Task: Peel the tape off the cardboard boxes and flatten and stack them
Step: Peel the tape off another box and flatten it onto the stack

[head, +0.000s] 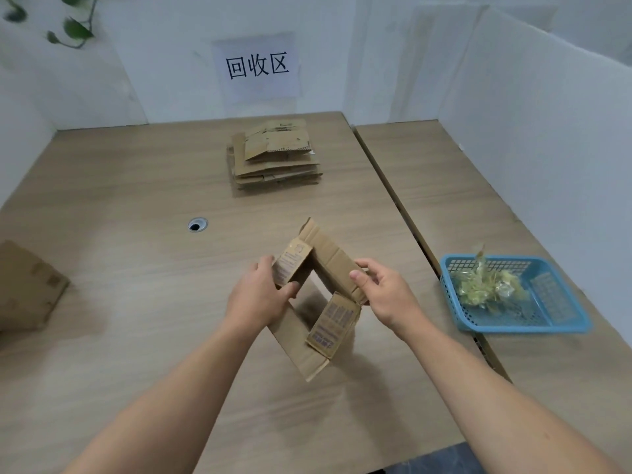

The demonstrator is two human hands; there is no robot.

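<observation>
An opened cardboard box (333, 260) hangs above the middle of the wooden table (136, 268), its walls forming a skewed diamond with both ends open and printed flaps sticking out. My left hand (258, 295) grips its left corner near a printed flap. My right hand (383, 292) pinches the right corner, thumb on top. A stack of flattened boxes (273, 159) lies at the far side of the table under a wall sign. At the left edge sits a closed cardboard box (27, 289).
A blue plastic basket (547, 299) holding crumpled peeled tape (485, 285) stands to the right, on the adjoining table. A cable hole (197, 224) is set in the tabletop left of centre. White partition walls close the back and right side.
</observation>
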